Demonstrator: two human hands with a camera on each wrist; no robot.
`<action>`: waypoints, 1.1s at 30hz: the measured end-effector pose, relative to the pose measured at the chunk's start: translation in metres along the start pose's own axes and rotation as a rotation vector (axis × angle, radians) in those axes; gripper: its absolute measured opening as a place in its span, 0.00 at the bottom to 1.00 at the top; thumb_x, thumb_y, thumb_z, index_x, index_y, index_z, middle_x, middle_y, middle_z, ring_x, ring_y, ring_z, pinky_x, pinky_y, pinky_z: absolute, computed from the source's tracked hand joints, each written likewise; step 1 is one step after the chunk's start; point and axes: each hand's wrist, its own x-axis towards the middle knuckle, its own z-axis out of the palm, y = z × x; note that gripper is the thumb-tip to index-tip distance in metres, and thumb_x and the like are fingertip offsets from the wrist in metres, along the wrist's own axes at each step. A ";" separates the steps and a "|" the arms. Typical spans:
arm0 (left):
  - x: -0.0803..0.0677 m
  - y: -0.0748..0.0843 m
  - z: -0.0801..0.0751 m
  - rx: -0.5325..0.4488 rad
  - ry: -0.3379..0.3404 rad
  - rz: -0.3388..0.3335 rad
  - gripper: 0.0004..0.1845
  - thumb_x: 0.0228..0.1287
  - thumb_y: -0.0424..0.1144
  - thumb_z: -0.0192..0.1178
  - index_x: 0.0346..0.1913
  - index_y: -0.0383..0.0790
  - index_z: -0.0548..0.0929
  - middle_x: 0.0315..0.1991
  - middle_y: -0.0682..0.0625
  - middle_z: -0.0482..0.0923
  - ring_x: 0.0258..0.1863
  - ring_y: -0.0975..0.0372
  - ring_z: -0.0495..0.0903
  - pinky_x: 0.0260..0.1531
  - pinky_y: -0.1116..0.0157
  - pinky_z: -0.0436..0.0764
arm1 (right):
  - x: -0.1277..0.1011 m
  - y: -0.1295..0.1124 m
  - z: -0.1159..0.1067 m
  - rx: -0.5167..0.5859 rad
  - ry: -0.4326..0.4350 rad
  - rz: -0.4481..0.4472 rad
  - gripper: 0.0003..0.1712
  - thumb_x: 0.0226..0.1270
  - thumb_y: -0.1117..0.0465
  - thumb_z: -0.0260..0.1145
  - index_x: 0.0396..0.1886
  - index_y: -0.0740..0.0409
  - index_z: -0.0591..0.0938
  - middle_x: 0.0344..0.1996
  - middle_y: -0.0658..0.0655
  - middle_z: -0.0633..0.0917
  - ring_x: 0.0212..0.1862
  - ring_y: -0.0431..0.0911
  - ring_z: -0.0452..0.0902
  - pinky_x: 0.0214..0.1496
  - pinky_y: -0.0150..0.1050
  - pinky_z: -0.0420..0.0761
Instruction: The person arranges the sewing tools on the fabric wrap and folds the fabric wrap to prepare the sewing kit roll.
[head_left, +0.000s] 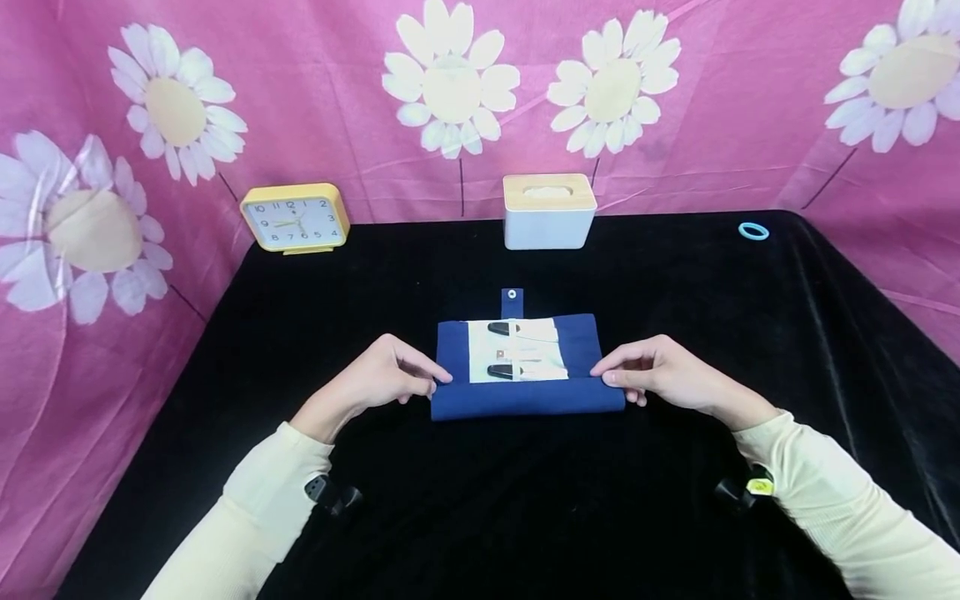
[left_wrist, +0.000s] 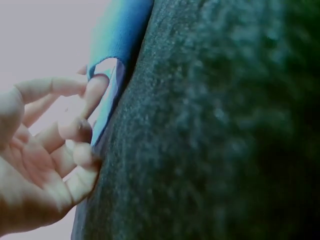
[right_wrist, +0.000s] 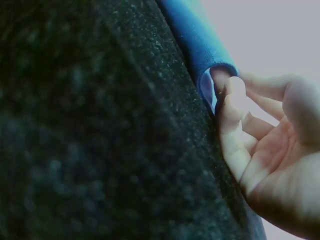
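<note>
A blue fabric tool roll [head_left: 527, 400] lies on black cloth, its near edge folded over into a tube. Its pale inner panel [head_left: 480, 350] still shows, with two black-handled tools [head_left: 501, 372] held across by a white band; their kind is too small to tell. At the fold's left end, my left hand [head_left: 378, 375] pinches the edge, and the left wrist view shows a digit inside the hollow of the fold [left_wrist: 112, 37]. My right hand [head_left: 667, 375] pinches the opposite end the same way, a fingertip tucked into the tube [right_wrist: 200, 40].
A strap with a snap [head_left: 512, 302] sticks out from the roll's far side. Farther back stand a yellow clock [head_left: 295, 218] and a tissue box [head_left: 549, 225]. A blue ring [head_left: 753, 232] lies at the back right of the black-covered table [head_left: 487, 517]. Pink flowered cloth hangs behind.
</note>
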 end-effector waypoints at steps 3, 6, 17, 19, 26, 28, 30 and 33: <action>0.001 0.000 0.000 -0.031 0.006 -0.019 0.12 0.53 0.26 0.61 0.39 0.39 0.88 0.27 0.45 0.85 0.16 0.62 0.69 0.14 0.71 0.64 | 0.000 0.003 0.001 0.002 0.009 0.001 0.11 0.64 0.61 0.64 0.43 0.61 0.84 0.17 0.53 0.79 0.18 0.42 0.74 0.19 0.40 0.77; 0.000 -0.001 0.000 -0.046 0.020 -0.036 0.14 0.51 0.25 0.61 0.41 0.37 0.87 0.26 0.45 0.85 0.16 0.62 0.70 0.13 0.71 0.62 | 0.000 0.005 0.002 0.000 0.022 0.002 0.11 0.63 0.61 0.65 0.43 0.61 0.84 0.16 0.54 0.78 0.17 0.42 0.74 0.18 0.40 0.76; 0.001 0.000 0.002 -0.011 0.078 -0.064 0.15 0.49 0.23 0.62 0.41 0.37 0.88 0.26 0.44 0.86 0.29 0.60 0.84 0.35 0.64 0.81 | 0.002 0.007 0.004 -0.025 0.071 0.010 0.10 0.61 0.58 0.67 0.40 0.57 0.85 0.14 0.54 0.77 0.15 0.43 0.72 0.16 0.40 0.75; 0.001 0.001 0.001 -0.003 0.082 -0.075 0.15 0.49 0.23 0.63 0.41 0.37 0.88 0.26 0.45 0.86 0.29 0.61 0.84 0.35 0.64 0.81 | 0.003 0.007 0.004 -0.032 0.075 0.010 0.10 0.61 0.57 0.67 0.40 0.56 0.85 0.14 0.54 0.77 0.15 0.43 0.72 0.16 0.40 0.75; 0.004 0.000 0.001 0.025 0.087 -0.097 0.15 0.48 0.24 0.63 0.40 0.40 0.88 0.27 0.46 0.87 0.31 0.61 0.84 0.36 0.65 0.79 | 0.003 0.009 0.005 -0.044 0.088 0.017 0.10 0.60 0.57 0.68 0.39 0.56 0.85 0.14 0.54 0.77 0.15 0.43 0.72 0.15 0.40 0.75; 0.005 0.000 0.001 0.033 0.083 -0.100 0.14 0.48 0.24 0.64 0.39 0.40 0.88 0.27 0.46 0.87 0.31 0.62 0.84 0.36 0.65 0.79 | 0.003 0.009 0.005 -0.047 0.089 0.018 0.10 0.60 0.57 0.68 0.40 0.55 0.85 0.14 0.54 0.77 0.15 0.43 0.72 0.15 0.40 0.75; 0.006 0.000 0.001 0.043 0.074 -0.095 0.13 0.49 0.25 0.64 0.39 0.40 0.89 0.27 0.47 0.87 0.30 0.62 0.82 0.36 0.65 0.79 | 0.002 0.009 0.005 -0.058 0.089 0.019 0.10 0.61 0.57 0.67 0.40 0.54 0.85 0.14 0.55 0.77 0.15 0.43 0.73 0.15 0.40 0.75; 0.006 0.000 0.001 0.057 0.047 -0.069 0.12 0.49 0.27 0.66 0.39 0.39 0.88 0.25 0.48 0.86 0.27 0.62 0.78 0.33 0.66 0.77 | 0.001 0.009 0.005 -0.070 0.084 0.019 0.10 0.62 0.56 0.66 0.42 0.53 0.85 0.15 0.55 0.78 0.16 0.44 0.74 0.17 0.40 0.76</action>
